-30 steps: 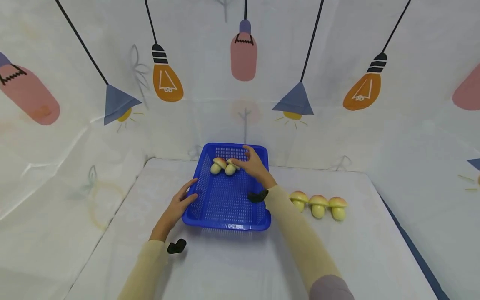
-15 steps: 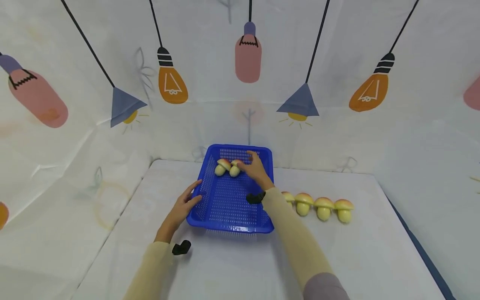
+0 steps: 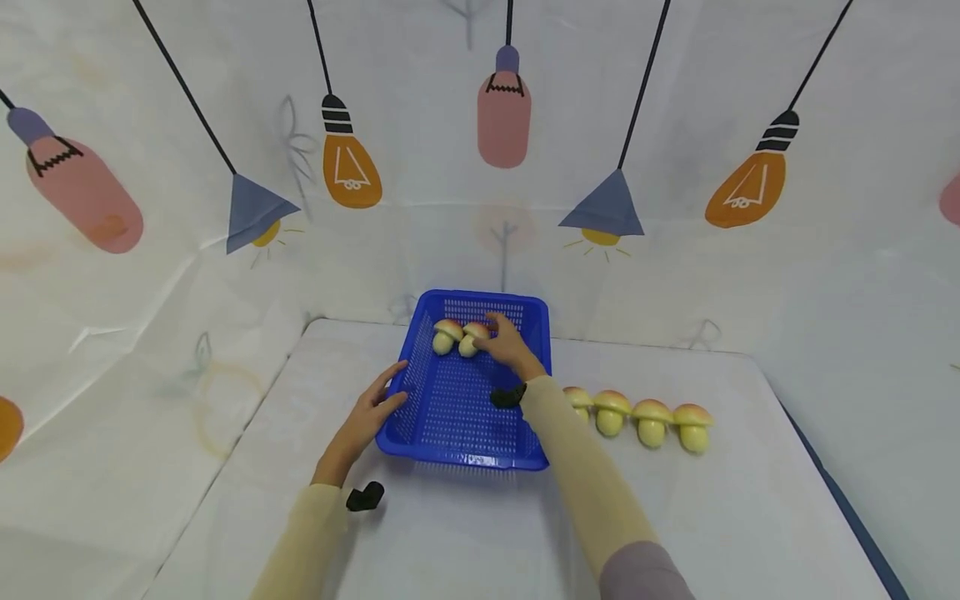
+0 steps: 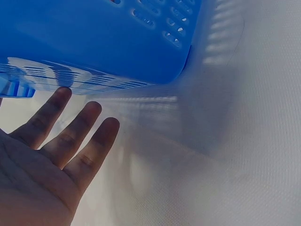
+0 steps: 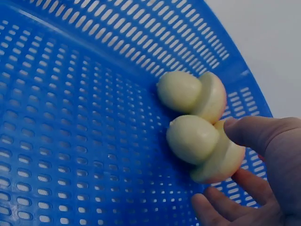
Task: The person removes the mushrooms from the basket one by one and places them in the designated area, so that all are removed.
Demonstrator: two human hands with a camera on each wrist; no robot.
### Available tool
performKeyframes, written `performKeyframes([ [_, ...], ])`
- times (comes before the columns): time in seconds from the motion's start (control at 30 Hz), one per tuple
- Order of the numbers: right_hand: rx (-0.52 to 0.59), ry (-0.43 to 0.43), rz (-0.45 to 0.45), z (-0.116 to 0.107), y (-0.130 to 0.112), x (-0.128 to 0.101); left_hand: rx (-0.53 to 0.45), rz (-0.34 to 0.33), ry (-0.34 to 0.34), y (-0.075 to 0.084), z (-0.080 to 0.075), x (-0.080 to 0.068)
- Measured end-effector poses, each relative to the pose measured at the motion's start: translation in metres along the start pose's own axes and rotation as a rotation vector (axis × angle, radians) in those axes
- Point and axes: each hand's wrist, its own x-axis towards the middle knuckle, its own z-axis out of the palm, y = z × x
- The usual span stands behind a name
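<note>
A blue plastic basket (image 3: 461, 457) with slotted walls stands on the white table. Near its far left corner, two toy mushrooms lie side by side, the left mushroom (image 3: 445, 337) touching the right mushroom (image 3: 467, 345). My right hand (image 3: 513, 346) reaches inside; its thumb and fingers curl round the right mushroom's cap, which the right wrist view shows close up. My left hand (image 3: 365, 414) stays at the basket's left side with fingers spread and nearly straight. In the left wrist view a fingertip (image 4: 62, 94) meets or nearly meets the slotted wall.
Right of the basket, a row of several toy mushrooms (image 3: 651, 423) lies on the table (image 3: 465, 542); my right sleeve (image 3: 577, 467) partly covers the nearest. A wall cloth (image 3: 652, 283) printed with lamps hangs behind the table. Small dark objects (image 3: 365, 497) sit at both wrists.
My right hand's index finger and thumb have come down and closed in around the right mushroom. The left hand keeps its place by the basket. The head view has shifted slightly.
</note>
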Motion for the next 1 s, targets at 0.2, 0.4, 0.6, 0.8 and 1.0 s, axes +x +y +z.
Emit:
performKeyframes([
  [0.2,-0.023,0.029,-0.015,0.002,-0.001,0.002,-0.002,-0.008,0.006,0.001,0.000,0.001],
  [0.4,-0.047,-0.002,0.000,0.006,-0.001,0.002,-0.008,-0.003,0.009,0.003,-0.002,0.000],
  [0.6,-0.104,-0.071,0.022,0.014,0.000,-0.001,-0.019,-0.007,0.004,0.002,-0.001,0.000],
  [0.8,-0.141,-0.087,-0.013,0.020,0.001,-0.003,-0.015,-0.007,0.004,-0.001,0.001,0.000],
  [1.0,-0.101,-0.117,-0.078,0.020,-0.004,-0.005,-0.013,0.005,0.013,-0.002,0.000,0.001],
])
